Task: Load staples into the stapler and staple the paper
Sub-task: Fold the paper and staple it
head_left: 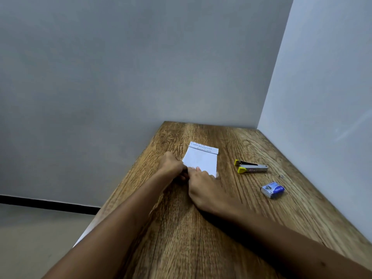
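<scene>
One folded sheet of paper (201, 160) lies on the wooden table (201, 228), with a strip of printed text along its far edge, upside down to the camera and too small to read. One stapler (250, 167), silver with yellow ends, lies on its side at about 3 o'clock from the paper, well apart from it; a small red label sits on its body, illegible. One blue staple box (272, 189) rests at roughly 5 o'clock from the stapler, near it but not touching; its white lettering is blurred.

Two hands meet at the paper's near left corner. The left hand (171, 165) has its fingers curled at the paper's left edge, seemingly pinching it. The right hand (203, 185) lies over the near edge, its fingers pressed down on the sheet; blur hides whether they are together or apart.

The table's left edge runs diagonally, just beside the left hand at 9 o'clock. Walls close the table at 12 and 3 o'clock. Bare wood stretches between paper and stapler, and toward 6 o'clock.
</scene>
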